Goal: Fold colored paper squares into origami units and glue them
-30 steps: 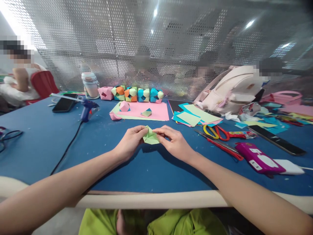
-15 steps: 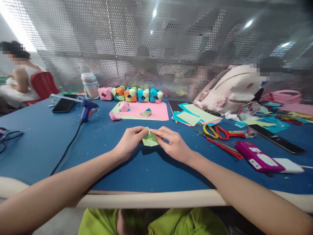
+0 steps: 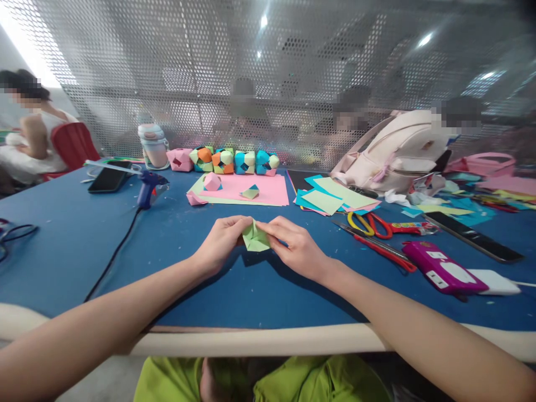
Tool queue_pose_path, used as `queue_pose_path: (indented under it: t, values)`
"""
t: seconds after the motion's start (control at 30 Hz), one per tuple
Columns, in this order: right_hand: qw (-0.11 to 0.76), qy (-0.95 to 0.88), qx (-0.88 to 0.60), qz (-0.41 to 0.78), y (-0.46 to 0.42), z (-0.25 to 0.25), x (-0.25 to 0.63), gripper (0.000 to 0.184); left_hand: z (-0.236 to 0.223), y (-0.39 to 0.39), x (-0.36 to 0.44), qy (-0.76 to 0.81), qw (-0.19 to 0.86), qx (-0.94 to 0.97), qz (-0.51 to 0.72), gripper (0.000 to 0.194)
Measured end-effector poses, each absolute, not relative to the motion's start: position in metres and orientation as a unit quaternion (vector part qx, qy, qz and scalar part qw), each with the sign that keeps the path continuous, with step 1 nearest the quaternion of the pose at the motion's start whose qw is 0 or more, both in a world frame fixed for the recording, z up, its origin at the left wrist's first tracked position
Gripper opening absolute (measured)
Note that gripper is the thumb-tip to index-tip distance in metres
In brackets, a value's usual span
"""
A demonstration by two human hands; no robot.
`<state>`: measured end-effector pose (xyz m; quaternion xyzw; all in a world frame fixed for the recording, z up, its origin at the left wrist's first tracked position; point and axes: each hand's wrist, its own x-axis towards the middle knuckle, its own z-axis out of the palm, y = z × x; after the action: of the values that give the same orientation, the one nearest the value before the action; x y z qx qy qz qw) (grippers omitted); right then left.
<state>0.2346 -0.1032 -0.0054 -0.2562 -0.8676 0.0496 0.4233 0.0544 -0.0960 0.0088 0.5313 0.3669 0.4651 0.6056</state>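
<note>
A folded piece of light green paper is held between both hands, just above the blue table. My left hand pinches its left edge between thumb and fingers. On the other side, my right hand grips the right edge, its fingers reaching over the top. Creases run through the middle of the paper. Beyond the hands lie pink paper sheets, bearing a pink folded paper piece and a green-and-blue one. A row of several folded paper balls stands behind.
A blue glue gun with a black cord stands at left, near a phone and a bottle. To the right are scissors, a red-handled tool, a purple power bank, another phone, loose paper and a backpack.
The green paper has turned slightly between my fingers, so more of its creased inner face shows. Both hands stay in nearly the same place and keep their hold.
</note>
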Motion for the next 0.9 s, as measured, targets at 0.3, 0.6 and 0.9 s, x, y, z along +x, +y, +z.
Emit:
queue_pose_path:
  t: [0.3,0.6,0.9]
  values:
    - [0.404,-0.870,-0.281,0.030,-0.1055,-0.0059,0.2324,0.043,0.0086,-0.0949,0.0548,0.362,0.590,0.550,0.467,0.025]
    - [0.406,-0.865,-0.295,0.033,-0.1057,-0.0068,0.2315,0.040,0.0142,-0.0980,0.0544,0.404,0.507,0.617,0.446,0.030]
    - [0.406,-0.861,-0.305,0.037,-0.1071,-0.0039,0.2311,0.035,0.0149,-0.0993,0.0544,0.402,0.489,0.645,0.428,0.026]
